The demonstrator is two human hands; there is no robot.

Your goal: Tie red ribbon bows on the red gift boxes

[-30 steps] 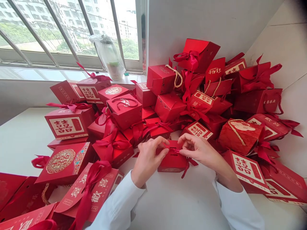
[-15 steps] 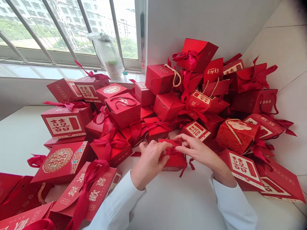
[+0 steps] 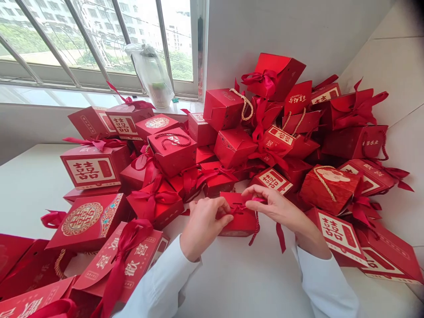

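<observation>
The left hand (image 3: pixel 205 229) pinches the side of a small red box (image 3: pixel 243 225) near the middle of the white desk (image 3: pixel 29 194), its fingers closed against the card. The right hand (image 3: pixel 273 205) draws a thin red ribbon (image 3: pixel 281 236) across the box top between thumb and finger. Steadying the box and pulling close to it should keep the ribbon from twisting. Beyond, a heap of red gift boxes (image 3: pixel 233 148) sits closed, contents hidden.
</observation>
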